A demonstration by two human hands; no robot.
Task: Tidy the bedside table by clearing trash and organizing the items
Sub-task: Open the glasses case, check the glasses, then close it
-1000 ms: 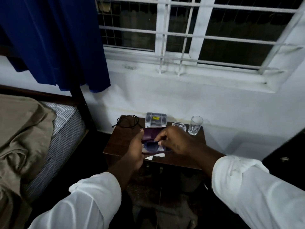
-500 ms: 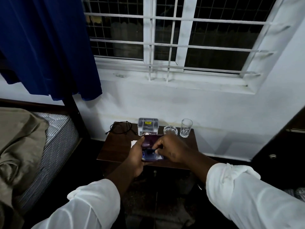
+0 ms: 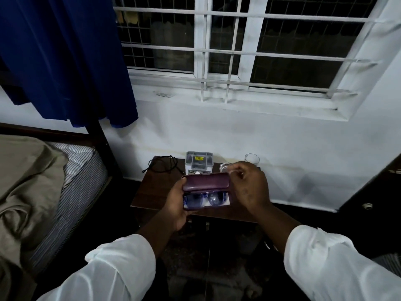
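While left hand [image 3: 175, 205] grips open glasses case [image 3: 206, 183], right hand [image 3: 249, 187] pinches lid; sunglasses [image 3: 204, 199] could get nipped or slip onto worktop [image 3: 152, 190].

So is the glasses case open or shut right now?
Open: the purple glasses case has its lid raised, with the glasses showing inside, held in the left hand.

a person in white sleeves holds an open purple glasses case [image 3: 206, 181] above the dark wooden table [image 3: 152, 192]. the left hand [image 3: 176, 205] cups the case's left end; the right hand [image 3: 249, 185] is at the raised lid's right end. blue-tinted glasses [image 3: 204, 199] lie inside. behind it on the table are a coiled black cable [image 3: 162, 165], a small clear box [image 3: 199, 162] and a drinking glass [image 3: 252, 159]. a bed [image 3: 43, 181] stands left.
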